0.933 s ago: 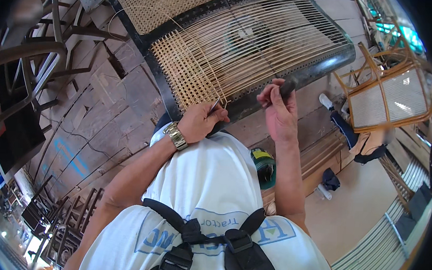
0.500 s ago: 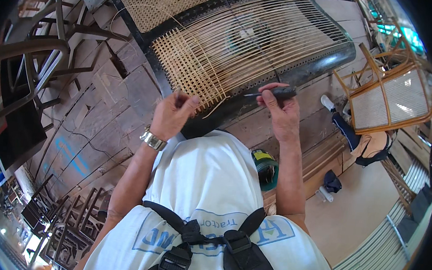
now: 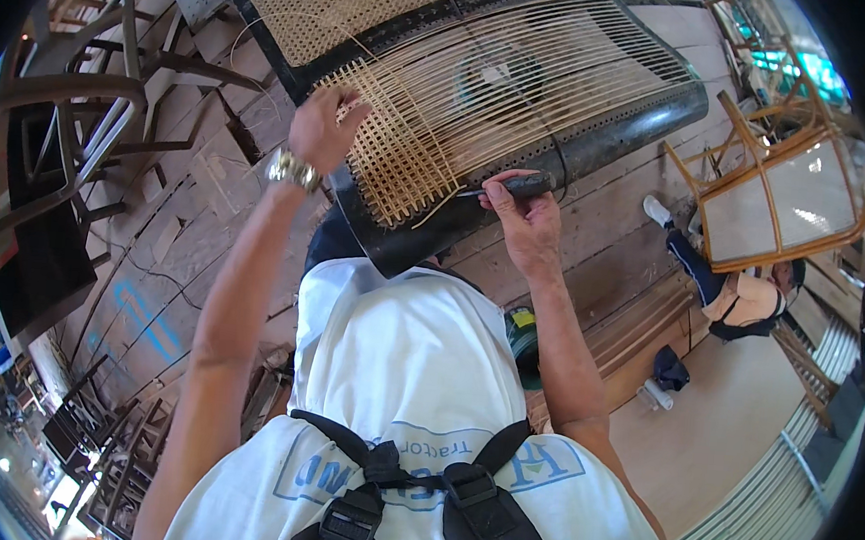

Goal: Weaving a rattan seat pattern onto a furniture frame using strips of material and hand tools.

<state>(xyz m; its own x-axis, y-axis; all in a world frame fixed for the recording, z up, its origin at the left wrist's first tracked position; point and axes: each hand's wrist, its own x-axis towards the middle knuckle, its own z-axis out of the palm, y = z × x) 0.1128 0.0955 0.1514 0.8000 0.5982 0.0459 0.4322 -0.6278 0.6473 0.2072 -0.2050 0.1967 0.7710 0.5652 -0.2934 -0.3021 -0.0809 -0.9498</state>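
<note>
A chair frame in black (image 3: pixel 603 131) lies before me, strung with rows of pale cane strands (image 3: pixel 568 54). On its left part the strands cross into a woven cane panel (image 3: pixel 390 157). My left hand (image 3: pixel 323 137) is over the left edge of that weave, thumb and fingers apart, with no strand visible in it. My right hand (image 3: pixel 528 225) grips an awl (image 3: pixel 529 184) by its dark handle. The awl's thin metal shaft points left, close to the weave's right edge at the near rail. A loose cane end (image 3: pixel 439 210) sticks out there.
Dark wooden chair frames (image 3: pixel 114 97) stand at the left. A light-wood chair with cane panels (image 3: pixel 788 210) is at the right, beside another person (image 3: pixel 742 297). A green container (image 3: pixel 523 342) sits by my right forearm. Planks (image 3: pixel 629 334) lie at the right.
My left hand has moved up and left, from the near edge to the weave's left side. My right hand has brought the awl left and slightly down, toward the weave.
</note>
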